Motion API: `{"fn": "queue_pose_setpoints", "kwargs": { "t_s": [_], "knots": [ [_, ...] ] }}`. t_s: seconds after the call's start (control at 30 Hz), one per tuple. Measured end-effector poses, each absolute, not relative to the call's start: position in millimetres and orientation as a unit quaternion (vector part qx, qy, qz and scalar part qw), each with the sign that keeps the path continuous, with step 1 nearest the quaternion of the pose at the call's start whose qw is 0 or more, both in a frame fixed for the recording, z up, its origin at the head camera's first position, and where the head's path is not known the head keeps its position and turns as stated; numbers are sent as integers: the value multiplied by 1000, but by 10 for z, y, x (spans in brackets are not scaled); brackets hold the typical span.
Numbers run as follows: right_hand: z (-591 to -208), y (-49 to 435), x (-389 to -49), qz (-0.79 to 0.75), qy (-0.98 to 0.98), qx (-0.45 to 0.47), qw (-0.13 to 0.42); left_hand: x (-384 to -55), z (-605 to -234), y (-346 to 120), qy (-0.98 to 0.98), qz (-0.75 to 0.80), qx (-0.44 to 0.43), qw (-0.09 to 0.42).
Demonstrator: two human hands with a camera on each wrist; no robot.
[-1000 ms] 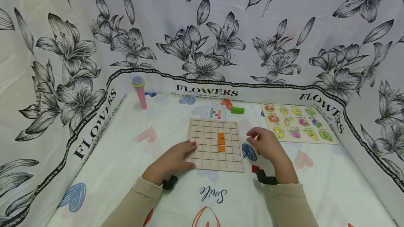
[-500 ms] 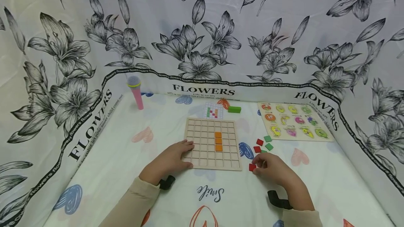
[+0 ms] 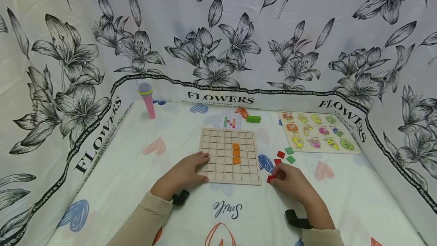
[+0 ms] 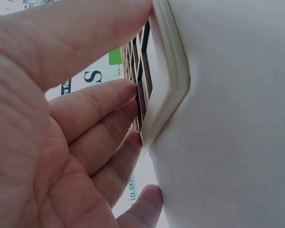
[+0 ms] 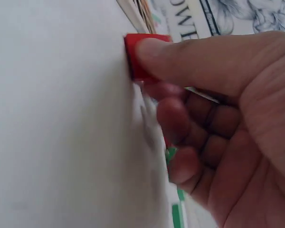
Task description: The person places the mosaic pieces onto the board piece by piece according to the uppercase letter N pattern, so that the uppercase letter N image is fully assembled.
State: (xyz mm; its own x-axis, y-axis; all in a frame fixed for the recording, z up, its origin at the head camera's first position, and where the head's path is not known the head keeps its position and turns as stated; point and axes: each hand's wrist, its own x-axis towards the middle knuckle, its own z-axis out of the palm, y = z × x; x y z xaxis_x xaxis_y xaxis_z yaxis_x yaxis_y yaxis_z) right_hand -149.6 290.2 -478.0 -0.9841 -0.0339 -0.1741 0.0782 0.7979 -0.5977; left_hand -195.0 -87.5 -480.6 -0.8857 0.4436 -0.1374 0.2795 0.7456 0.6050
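Observation:
My right hand (image 3: pixel 290 181) pinches a red square tile (image 5: pixel 135 56) between thumb and fingers, just off the near right corner of the grid board. In the right wrist view the thumb lies over the tile's face, which stands tilted up at the cloth. My left hand (image 3: pixel 181 172) rests at the left edge of the wooden grid board (image 3: pixel 215 174), fingers fairly straight and touching its rim, as the left wrist view shows. Three orange tiles (image 3: pixel 236 153) sit in a column on the board. Beyond the right hand lie loose red tiles (image 3: pixel 280 154) and green tiles (image 3: pixel 291 159), one partly hidden.
Behind the board lie a pattern card (image 3: pixel 230 120) and a green block (image 3: pixel 253 119). A fruit puzzle board (image 3: pixel 319 132) lies at the back right. A pink toy microphone (image 3: pixel 148 103) stands at the back left. A flower-print cloth (image 3: pixel 218 48) hangs behind.
My right hand has come down and towards me from beside the fruit puzzle board, uncovering loose tiles, and now holds the near red tile, shifted slightly left. The left hand has stayed at the board.

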Motion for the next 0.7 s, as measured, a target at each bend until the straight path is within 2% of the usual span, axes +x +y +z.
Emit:
{"fn": "queue_pose_setpoints", "kwargs": {
  "t_s": [0.27, 0.5, 0.7],
  "knots": [
    [-4623, 2541, -1670, -332, 942, -47, 25, -1968, -4805, -879, 922, 304, 199, 138],
    [-4642, 2113, -1963, -333, 939, -70, 58, -1965, -4816, -888, 921, 306, 193, 141],
    [-4681, 1931, -2043, -328, 937, -77, 93, -1963, -4796, -898, 923, 297, 204, 134]
  ]
}}
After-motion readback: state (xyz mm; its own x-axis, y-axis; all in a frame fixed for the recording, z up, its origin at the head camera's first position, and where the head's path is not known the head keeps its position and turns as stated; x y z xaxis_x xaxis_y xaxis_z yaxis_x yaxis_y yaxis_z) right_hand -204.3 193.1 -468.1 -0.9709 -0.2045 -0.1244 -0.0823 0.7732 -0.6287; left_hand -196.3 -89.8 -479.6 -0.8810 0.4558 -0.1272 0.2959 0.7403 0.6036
